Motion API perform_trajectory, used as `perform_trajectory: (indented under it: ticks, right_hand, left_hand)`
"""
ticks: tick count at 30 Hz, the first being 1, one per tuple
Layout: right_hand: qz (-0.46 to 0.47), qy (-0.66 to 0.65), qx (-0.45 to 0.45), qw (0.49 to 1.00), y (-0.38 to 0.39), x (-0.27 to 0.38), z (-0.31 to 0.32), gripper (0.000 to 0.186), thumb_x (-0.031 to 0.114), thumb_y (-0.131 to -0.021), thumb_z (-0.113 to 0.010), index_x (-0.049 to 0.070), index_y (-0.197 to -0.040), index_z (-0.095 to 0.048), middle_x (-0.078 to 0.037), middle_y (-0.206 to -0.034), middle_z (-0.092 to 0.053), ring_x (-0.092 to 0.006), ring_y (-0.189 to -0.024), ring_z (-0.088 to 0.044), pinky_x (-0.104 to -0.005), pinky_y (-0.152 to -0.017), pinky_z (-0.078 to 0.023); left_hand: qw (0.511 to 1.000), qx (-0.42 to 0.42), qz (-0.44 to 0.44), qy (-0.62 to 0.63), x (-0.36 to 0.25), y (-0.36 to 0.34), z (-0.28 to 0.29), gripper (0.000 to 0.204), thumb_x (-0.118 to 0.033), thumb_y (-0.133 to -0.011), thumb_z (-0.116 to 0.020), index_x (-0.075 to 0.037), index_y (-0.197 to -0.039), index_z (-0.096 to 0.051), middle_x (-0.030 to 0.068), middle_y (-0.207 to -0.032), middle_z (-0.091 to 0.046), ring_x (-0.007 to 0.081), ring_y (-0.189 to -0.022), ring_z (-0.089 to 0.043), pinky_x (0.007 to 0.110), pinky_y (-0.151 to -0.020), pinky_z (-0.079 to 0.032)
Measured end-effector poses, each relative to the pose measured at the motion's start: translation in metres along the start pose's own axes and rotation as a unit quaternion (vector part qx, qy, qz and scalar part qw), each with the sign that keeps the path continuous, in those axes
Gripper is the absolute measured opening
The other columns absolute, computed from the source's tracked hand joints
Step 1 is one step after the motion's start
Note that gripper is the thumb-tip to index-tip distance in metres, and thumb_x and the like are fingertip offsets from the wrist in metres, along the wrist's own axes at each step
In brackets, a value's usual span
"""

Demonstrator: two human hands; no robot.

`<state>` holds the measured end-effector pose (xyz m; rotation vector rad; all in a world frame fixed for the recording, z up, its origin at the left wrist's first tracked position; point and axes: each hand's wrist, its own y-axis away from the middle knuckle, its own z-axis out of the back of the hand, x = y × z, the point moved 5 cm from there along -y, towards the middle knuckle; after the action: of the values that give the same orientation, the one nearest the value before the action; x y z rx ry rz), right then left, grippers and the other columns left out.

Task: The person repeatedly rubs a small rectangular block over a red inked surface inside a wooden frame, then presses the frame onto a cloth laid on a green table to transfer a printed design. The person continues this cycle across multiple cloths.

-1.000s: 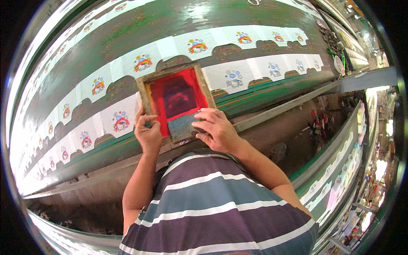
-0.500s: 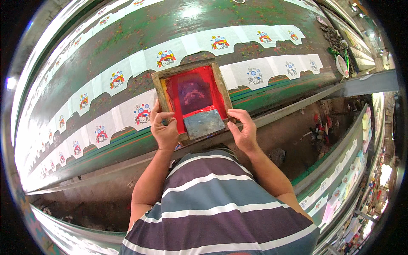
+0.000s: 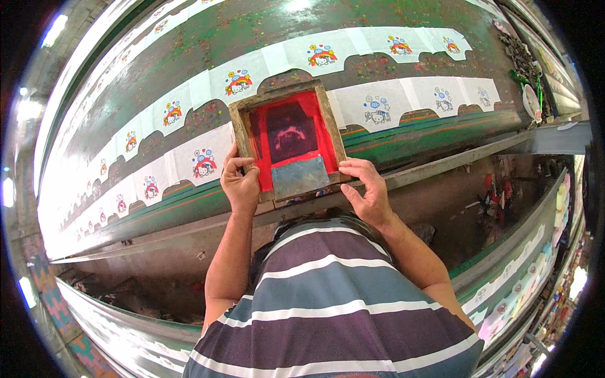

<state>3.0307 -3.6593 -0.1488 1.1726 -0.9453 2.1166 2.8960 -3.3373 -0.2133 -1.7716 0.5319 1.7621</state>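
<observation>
- We see the wooden printing screen (image 3: 287, 141), with its red mesh, lying flat on the long green bench (image 3: 403, 135) near the bench's near edge, over a gap in the nearer row of white printed fabric pieces (image 3: 391, 104).
- The frame's long axis runs away from us, tilted slightly to the left; its near short rail lies between the two hands.
- The left hand (image 3: 241, 184) grips the near left corner, its fingers (image 3: 242, 165) curled over the side rail and clamped on the wood.
- The right hand (image 3: 367, 192) holds the near right corner, thumb along the near rail, fingers closed on the frame.
- A grey squeegee (image 3: 300, 177) rests inside the screen against the near rail, midway between the hands and about equally near each.
</observation>
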Motion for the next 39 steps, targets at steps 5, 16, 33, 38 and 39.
perform_trajectory:
  ticks: [5, 16, 33, 38, 39]
  right_hand:
    - [0.001, 0.005, -0.005, 1.0, 0.001, 0.0, 0.0, 0.038, 0.004, -0.095, -0.086, 0.004, -0.133, -0.078, -0.017, -0.141, -0.077, -0.0393, -0.135, -0.071, -0.0493, -0.117, -0.055]
    - [0.175, 0.161, 0.089, 0.967, -0.015, 0.044, -0.027, 0.043, 0.015, -0.089, -0.093, 0.01, -0.13, -0.079, -0.012, -0.137, -0.073, -0.0394, -0.133, -0.07, -0.0527, -0.116, -0.056]
    - [0.163, 0.237, 0.33, 0.899, -0.125, 0.054, -0.05, 0.032, -0.004, -0.092, -0.069, 0.002, -0.121, -0.081, -0.018, -0.108, -0.077, -0.0408, -0.109, -0.075, -0.0511, -0.101, -0.06]
    - [0.183, 0.274, 0.272, 0.904, -0.17, 0.032, -0.061, 0.03, -0.008, -0.095, -0.066, 0.001, -0.12, -0.081, -0.021, -0.111, -0.079, -0.0428, -0.11, -0.076, -0.0527, -0.101, -0.061]
    - [0.187, 0.28, 0.252, 0.908, -0.177, 0.028, -0.064, 0.03, -0.008, -0.096, -0.066, 0.001, -0.12, -0.081, -0.021, -0.111, -0.08, -0.043, -0.111, -0.076, -0.0528, -0.101, -0.061]
  left_hand:
    - [1.0, -0.006, 0.009, 0.02, 0.001, 0.0, -0.001, 0.02, 0.016, -0.089, -0.071, -0.001, -0.098, -0.077, 0.0268, -0.176, -0.057, 0.0289, -0.156, -0.061, 0.038, -0.123, -0.049]
    - [0.999, 0.002, -0.014, -0.047, 0.008, -0.002, 0.001, 0.015, 0.01, -0.088, -0.074, -0.002, -0.095, -0.08, 0.0282, -0.172, -0.061, 0.0336, -0.156, -0.062, 0.041, -0.126, -0.047]
    - [0.994, 0.001, -0.023, -0.105, 0.004, 0.001, -0.007, 0.016, 0.008, -0.083, -0.074, -0.005, -0.09, -0.081, 0.0291, -0.169, -0.062, 0.0415, -0.157, -0.058, 0.048, -0.131, -0.043]
    - [0.993, -0.007, -0.041, -0.114, 0.004, 0.002, -0.01, 0.016, 0.009, -0.082, -0.075, -0.005, -0.088, -0.081, 0.0291, -0.169, -0.062, 0.0423, -0.158, -0.057, 0.049, -0.132, -0.042]
    - [0.992, -0.007, -0.043, -0.121, 0.004, 0.002, -0.01, 0.016, 0.009, -0.082, -0.075, -0.005, -0.088, -0.081, 0.029, -0.169, -0.062, 0.0422, -0.158, -0.057, 0.049, -0.132, -0.042]
